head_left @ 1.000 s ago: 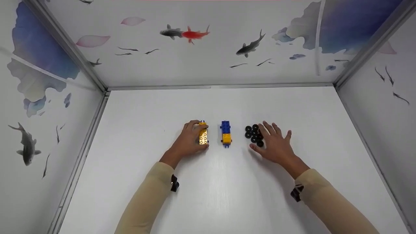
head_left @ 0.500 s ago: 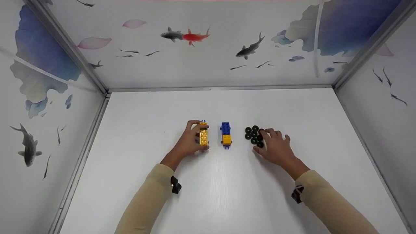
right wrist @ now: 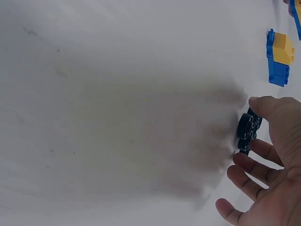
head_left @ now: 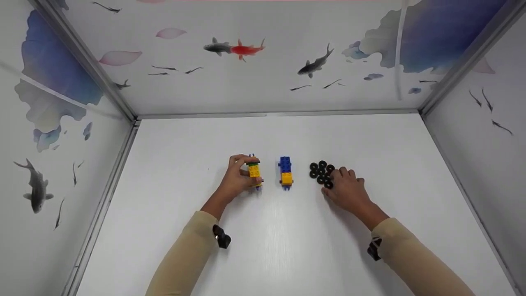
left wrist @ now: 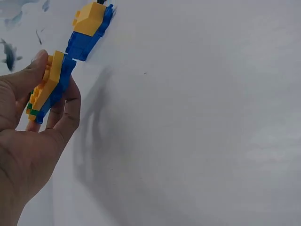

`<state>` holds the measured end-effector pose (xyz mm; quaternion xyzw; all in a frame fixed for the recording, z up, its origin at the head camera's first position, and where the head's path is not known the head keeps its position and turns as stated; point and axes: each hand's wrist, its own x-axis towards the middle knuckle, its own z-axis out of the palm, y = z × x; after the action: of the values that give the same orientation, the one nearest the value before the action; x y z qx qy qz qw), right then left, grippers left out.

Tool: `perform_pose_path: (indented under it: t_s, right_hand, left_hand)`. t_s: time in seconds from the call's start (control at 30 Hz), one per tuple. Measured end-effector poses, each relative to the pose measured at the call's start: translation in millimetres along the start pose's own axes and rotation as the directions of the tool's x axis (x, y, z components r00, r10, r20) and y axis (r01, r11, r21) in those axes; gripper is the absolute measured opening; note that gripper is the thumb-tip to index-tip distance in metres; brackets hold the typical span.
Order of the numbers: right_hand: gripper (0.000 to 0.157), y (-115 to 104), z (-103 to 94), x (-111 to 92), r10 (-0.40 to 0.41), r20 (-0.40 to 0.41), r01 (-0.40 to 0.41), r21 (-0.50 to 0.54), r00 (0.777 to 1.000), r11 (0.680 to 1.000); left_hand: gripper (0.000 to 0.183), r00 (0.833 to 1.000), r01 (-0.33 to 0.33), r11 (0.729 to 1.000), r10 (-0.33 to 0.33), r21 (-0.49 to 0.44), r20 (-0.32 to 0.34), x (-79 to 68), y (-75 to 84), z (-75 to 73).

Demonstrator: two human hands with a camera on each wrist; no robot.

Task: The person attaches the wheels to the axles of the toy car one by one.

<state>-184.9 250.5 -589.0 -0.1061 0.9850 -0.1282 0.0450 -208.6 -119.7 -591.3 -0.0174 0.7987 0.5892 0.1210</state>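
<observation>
My left hand (head_left: pixel 235 177) grips a toy car body (head_left: pixel 254 170) of building blocks, yellow with a green strip on a blue base. In the left wrist view its thumb and fingers close on both sides of that car body (left wrist: pixel 52 84), which tilts. A second car body (head_left: pixel 285 174), blue with a yellow block at the near end, lies just right of it on the table. Beside a cluster of black toy wheels (head_left: pixel 321 172) is my right hand (head_left: pixel 349 189). In the right wrist view its thumb and fingers are spread and loosely bent at the wheels (right wrist: pixel 244 127); contact is unclear.
A white table (head_left: pixel 271 246) carries everything. White panels with painted fish stand around it: a back wall (head_left: pixel 267 90), a left wall (head_left: pixel 82 172) and a right wall (head_left: pixel 485 156). Grey metal strips edge them.
My left hand has shifted slightly left and tilted the car body. The right hand's fingers have bent and drawn back toward me, uncovering a wheel. The second car body stays put.
</observation>
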Motion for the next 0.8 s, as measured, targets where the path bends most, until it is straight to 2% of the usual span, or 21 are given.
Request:
perform_pose_path:
  t_s: [0.13, 0.27, 0.4, 0.57, 0.8]
  right_hand:
    - [0.045, 2.8, 3.9, 1.2, -0.005, -0.022, 0.005, -0.007, 1.000, 1.000]
    - [0.039, 5.1, 5.5, 1.5, -0.007, -0.037, 0.007, 0.002, 0.999, 1.000]
    - [0.039, 4.9, 6.0, 1.9, -0.006, -0.043, 0.006, 0.017, 0.999, 1.000]
    - [0.037, 5.5, 7.8, 1.8, -0.010, -0.054, 0.011, 0.016, 0.998, 1.000]
    - [0.033, 6.5, 5.5, 1.8, -0.034, -0.058, 0.041, 0.117, 0.998, 0.992]
  left_hand:
    - [0.054, 0.999, 0.036, 0.997, -0.037, -0.073, -0.010, -1.6, 1.1, 3.0]
    - [0.055, 0.999, 0.047, 0.993, -0.046, -0.106, 0.014, -4.5, 1.3, 3.6]
    - [0.056, 0.998, 0.047, 0.990, -0.041, -0.130, 0.048, -6.6, 0.3, 2.8]
    - [0.057, 0.994, 0.097, 0.982, -0.087, -0.162, 0.062, -8.0, 0.7, 4.2]
    - [0.087, 0.990, 0.142, 0.972, -0.136, -0.187, 0.044, -5.7, 1.6, 5.3]
